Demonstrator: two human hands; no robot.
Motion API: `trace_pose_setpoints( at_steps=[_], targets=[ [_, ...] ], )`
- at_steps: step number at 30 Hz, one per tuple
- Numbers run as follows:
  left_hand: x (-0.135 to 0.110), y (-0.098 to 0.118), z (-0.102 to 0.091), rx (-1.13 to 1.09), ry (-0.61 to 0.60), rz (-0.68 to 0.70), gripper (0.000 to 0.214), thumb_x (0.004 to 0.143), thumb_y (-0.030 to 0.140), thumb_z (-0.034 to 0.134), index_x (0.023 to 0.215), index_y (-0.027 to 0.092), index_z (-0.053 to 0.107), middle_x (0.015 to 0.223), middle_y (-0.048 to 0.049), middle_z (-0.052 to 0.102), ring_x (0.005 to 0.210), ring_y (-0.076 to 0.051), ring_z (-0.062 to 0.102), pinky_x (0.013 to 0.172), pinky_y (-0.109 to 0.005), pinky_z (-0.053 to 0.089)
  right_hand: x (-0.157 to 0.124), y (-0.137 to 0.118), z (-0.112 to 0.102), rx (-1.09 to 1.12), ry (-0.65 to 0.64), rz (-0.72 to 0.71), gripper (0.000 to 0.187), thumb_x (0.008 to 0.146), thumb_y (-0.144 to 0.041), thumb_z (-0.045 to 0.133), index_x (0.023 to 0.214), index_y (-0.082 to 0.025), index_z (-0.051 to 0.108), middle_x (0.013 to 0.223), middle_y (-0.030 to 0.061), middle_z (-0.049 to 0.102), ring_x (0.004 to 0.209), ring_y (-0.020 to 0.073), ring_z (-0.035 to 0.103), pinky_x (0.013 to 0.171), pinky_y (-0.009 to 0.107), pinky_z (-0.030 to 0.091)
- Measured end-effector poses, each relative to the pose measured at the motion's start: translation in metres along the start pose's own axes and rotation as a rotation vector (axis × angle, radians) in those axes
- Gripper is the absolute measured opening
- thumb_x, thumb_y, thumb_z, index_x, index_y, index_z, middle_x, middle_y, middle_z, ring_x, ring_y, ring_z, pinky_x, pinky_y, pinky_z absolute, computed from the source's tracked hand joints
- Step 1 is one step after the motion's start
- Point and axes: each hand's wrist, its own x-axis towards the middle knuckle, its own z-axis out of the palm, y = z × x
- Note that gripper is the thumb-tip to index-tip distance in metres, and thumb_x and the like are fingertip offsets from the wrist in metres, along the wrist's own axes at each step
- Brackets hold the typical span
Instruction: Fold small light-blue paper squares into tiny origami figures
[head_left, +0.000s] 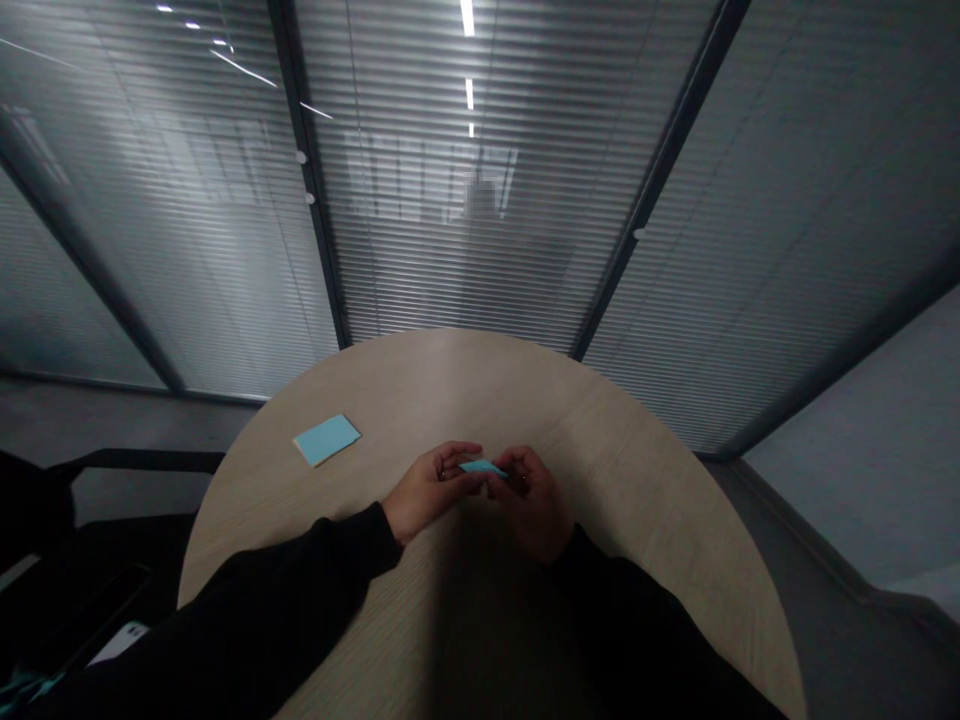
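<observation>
Between my two hands is a small piece of light-blue paper point(482, 466), held just above the table and seen nearly edge-on. My left hand point(431, 487) grips its left end, thumb below and fingers curled behind. At the right end, my right hand point(536, 505) pinches it with thumb and bent fingers. The lower part of the paper is hidden by my thumbs, and I cannot tell whether it is folded. A pad of light-blue paper point(328, 440) lies flat on the table to the left of my left hand.
The round wooden table point(652, 480) fills the space in front of me. A black chair point(142, 460) with an armrest stands at its left edge. Glass panels with blinds point(465, 270) rise behind the table, and a pale wall point(870, 440) stands at the right.
</observation>
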Motion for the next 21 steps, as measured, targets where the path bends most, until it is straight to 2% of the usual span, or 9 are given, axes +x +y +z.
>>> trace_pose_setpoints(
  at_steps=[3, 7, 12, 18, 21],
  targets=[
    [0.0008, -0.0002, -0.0008, 0.071, -0.019, -0.048, 0.039, 0.079, 0.043, 0.073, 0.098, 0.011, 0.064, 0.079, -0.0061, 0.068, 0.07, -0.014, 0.062, 0.067, -0.027, 0.046, 0.0002, 0.0008, -0.0012, 0.037, -0.025, 0.019, 0.032, 0.08, -0.044, 0.069, 0.092, -0.022, 0.049, 0.073, -0.0008, 0.064, 0.065, 0.016, 0.066, 0.059, 0.027, 0.052],
    [0.0021, -0.0009, -0.0018, 0.214, 0.011, -0.061, 0.037, 0.081, 0.048, 0.068, 0.081, 0.012, 0.064, 0.069, -0.0035, 0.065, 0.06, -0.011, 0.056, 0.057, -0.024, 0.041, 0.0003, 0.0008, -0.0015, 0.035, -0.048, 0.016, 0.032, 0.079, -0.042, 0.07, 0.092, -0.022, 0.05, 0.077, -0.0001, 0.064, 0.067, 0.0155, 0.065, 0.06, 0.028, 0.053],
    [0.0032, -0.0047, -0.0029, 0.301, 0.034, -0.046, 0.034, 0.083, 0.047, 0.064, 0.081, 0.013, 0.064, 0.066, -0.0027, 0.064, 0.055, -0.011, 0.052, 0.051, -0.022, 0.037, 0.0002, 0.0025, -0.0005, 0.043, -0.058, 0.074, 0.034, 0.08, -0.044, 0.068, 0.097, -0.02, 0.052, 0.082, 0.0016, 0.065, 0.066, 0.0145, 0.064, 0.06, 0.027, 0.052],
    [0.0028, -0.0078, -0.003, 0.385, 0.084, -0.024, 0.034, 0.083, 0.048, 0.063, 0.079, 0.014, 0.063, 0.061, -0.001, 0.061, 0.051, -0.01, 0.05, 0.049, -0.021, 0.035, -0.0016, -0.0028, -0.0006, -0.157, -0.108, 0.063, 0.033, 0.087, -0.05, 0.059, 0.078, -0.018, 0.06, 0.063, -0.0016, 0.058, 0.056, 0.0126, 0.055, 0.051, 0.023, 0.043],
    [0.0024, -0.0082, -0.0031, 0.383, 0.061, 0.003, 0.037, 0.083, 0.051, 0.063, 0.079, 0.014, 0.062, 0.062, -0.0011, 0.061, 0.053, -0.011, 0.05, 0.05, -0.022, 0.035, -0.0019, -0.0048, -0.0009, -0.145, -0.101, 0.044, 0.033, 0.088, -0.049, 0.057, 0.076, -0.019, 0.06, 0.062, -0.0019, 0.058, 0.056, 0.0127, 0.054, 0.052, 0.023, 0.043]
  ],
)
